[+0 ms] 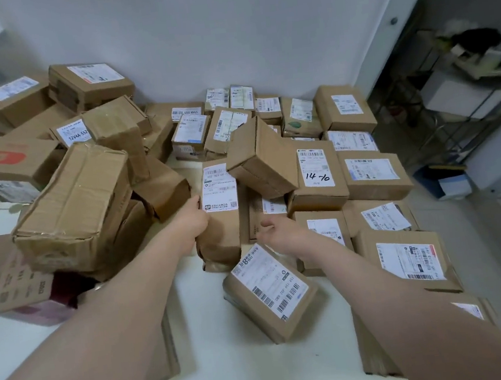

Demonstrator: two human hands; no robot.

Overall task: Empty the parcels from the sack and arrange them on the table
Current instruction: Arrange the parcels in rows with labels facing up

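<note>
Parcels (371, 174) cover most of the white table (246, 369): loose heap (75, 208) on the left, flat label-up rows on the right, running back to the wall (227, 37) and out to the table's right edge. Bare strip of table down the centre. Barcode-labelled box (269, 293) lies skewed in that strip. Left hand (195, 223) grips the left edge of a long parcel (222, 223) at centre. Right hand (278, 230) just beside it, fingers loosely curled, holding nothing.
</note>
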